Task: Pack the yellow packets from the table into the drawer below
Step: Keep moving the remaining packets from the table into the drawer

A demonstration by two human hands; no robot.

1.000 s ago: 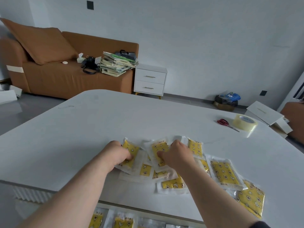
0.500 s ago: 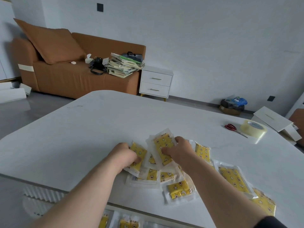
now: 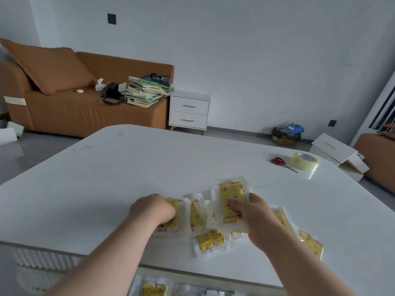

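Several yellow packets in clear wrappers lie bunched near the front edge of the white table (image 3: pixel 149 167). My left hand (image 3: pixel 152 211) grips a packet (image 3: pixel 171 221) at the left of the bunch. My right hand (image 3: pixel 252 216) pinches another yellow packet (image 3: pixel 232 199), lifted and tilted above the pile. More packets lie loose below and to the right, such as one (image 3: pixel 211 242) and one (image 3: pixel 312 244). Below the table edge, the open drawer (image 3: pixel 188 290) shows packets inside (image 3: pixel 154 290).
Red-handled scissors (image 3: pixel 282 163) and a roll of clear tape (image 3: pixel 305 161) lie at the table's far right. Beyond stand a brown sofa (image 3: pixel 64 107), a white nightstand (image 3: pixel 189 112), and white boxes (image 3: pixel 333 150) on the floor.
Both hands have drawn the packets closer to the front edge. My right hand has raised its packet higher off the pile; the left keeps hold of its packet.
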